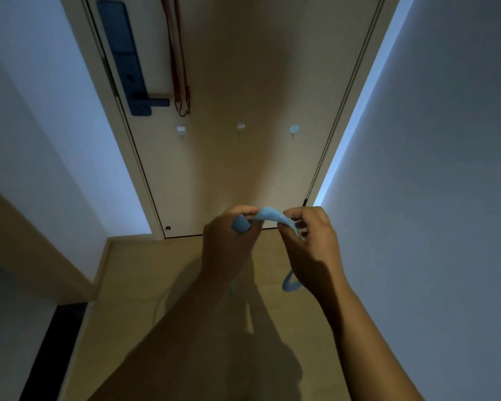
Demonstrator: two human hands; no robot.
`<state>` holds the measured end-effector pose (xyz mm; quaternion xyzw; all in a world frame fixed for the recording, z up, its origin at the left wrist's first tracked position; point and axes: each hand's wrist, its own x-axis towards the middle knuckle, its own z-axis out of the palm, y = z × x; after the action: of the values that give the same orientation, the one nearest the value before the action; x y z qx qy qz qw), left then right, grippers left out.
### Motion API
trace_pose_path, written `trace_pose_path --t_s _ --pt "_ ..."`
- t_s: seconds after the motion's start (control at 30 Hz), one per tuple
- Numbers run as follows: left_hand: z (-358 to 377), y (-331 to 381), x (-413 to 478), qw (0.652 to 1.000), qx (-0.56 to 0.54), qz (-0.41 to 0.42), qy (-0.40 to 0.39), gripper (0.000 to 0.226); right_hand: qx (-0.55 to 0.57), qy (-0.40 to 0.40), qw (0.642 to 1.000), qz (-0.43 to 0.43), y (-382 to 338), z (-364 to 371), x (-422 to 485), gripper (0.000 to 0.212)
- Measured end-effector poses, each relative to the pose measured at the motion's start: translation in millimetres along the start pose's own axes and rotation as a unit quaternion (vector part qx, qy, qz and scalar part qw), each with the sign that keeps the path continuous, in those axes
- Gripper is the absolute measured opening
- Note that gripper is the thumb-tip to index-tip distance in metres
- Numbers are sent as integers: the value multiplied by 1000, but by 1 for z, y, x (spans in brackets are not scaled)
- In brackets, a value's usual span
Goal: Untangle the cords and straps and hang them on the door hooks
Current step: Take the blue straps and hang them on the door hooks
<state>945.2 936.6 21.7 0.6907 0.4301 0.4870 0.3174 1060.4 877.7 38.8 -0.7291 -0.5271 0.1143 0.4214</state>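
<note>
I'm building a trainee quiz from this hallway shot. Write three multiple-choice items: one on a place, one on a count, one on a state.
1. Where does the red strap hang?
A. On the door, beside the handle
B. On the floor
C. On the right wall

2. How many hooks sit in the row on the door?
A. One
B. Three
C. Five

3. What is the state of the blue strap?
A. Hung on a hook
B. Lying on the floor
C. Held in both hands

Key:
1 A: it hangs down the door right next to the handle.
2 B: three small hooks show side by side, all bare.
3 C: the left hand and right hand pinch it between them.
</note>
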Motion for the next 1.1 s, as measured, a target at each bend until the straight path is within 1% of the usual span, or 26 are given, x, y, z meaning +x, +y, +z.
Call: trace_pose_path --t_s 0.03,0.07,0.1,0.13,0.17,0.27,0.3,0.37,0.4,0.5,0.6,0.67,0.77,0.83,0.93,1.0,1.07,1.1 --pt "7 4 13 1000 8 11 6 13 -27 23 999 -26 6 1 11 15" --pt "13 7 25 1000 17 15 2 15 -52 52 994 -78 12 3 22 19" --pt "19 9 37 999 27 14 -9 15 -57 71 988 -128 18 5 32 21" --pt "24 9 48 999 36 11 -22 15 -46 81 983 -157 23 7 42 23" --pt "29 8 60 999 42 10 -33 13 -30 83 983 -164 26 8 52 25" --pt "42 -1 93 997 60 18 -50 8 -5 118 983 -142 27 12 86 44" --pt "45 -5 104 996 66 20 -55 8 -8 122 982 -141 26 14 99 41" --pt "50 -15 131 995 69 26 -64 11 -32 107 981 -162 24 20 128 20" --pt "51 -21 145 995 63 29 -69 14 -42 95 980 -168 23 24 143 13" --pt "55 -40 191 995 37 32 -89 19 -36 96 980 -169 17 40 193 7" --pt "58 -65 236 994 5 17 -107 24 -17 113 980 -162 6 62 244 9" --pt "58 -82 266 994 -17 -4 -105 25 -1 122 981 -149 2 77 279 7" --pt "55 -97 316 996 -65 -21 -63 23 3 123 983 -134 4 100 325 5" --pt "53 -99 348 995 -90 -19 -41 18 10 126 983 -130 4 112 350 12" --pt "52 -99 387 996 -70 -16 -58 19 5 116 981 -156 0 127 381 25" --pt "52 -100 410 996 -46 -15 -75 25 -3 120 979 -165 -4 135 400 24" --pt "52 -103 434 996 -18 -4 -83 27 8 146 978 -151 -7 139 422 20" --pt "53 -103 444 996 -5 3 -88 27 9 159 975 -158 -7 141 433 17"
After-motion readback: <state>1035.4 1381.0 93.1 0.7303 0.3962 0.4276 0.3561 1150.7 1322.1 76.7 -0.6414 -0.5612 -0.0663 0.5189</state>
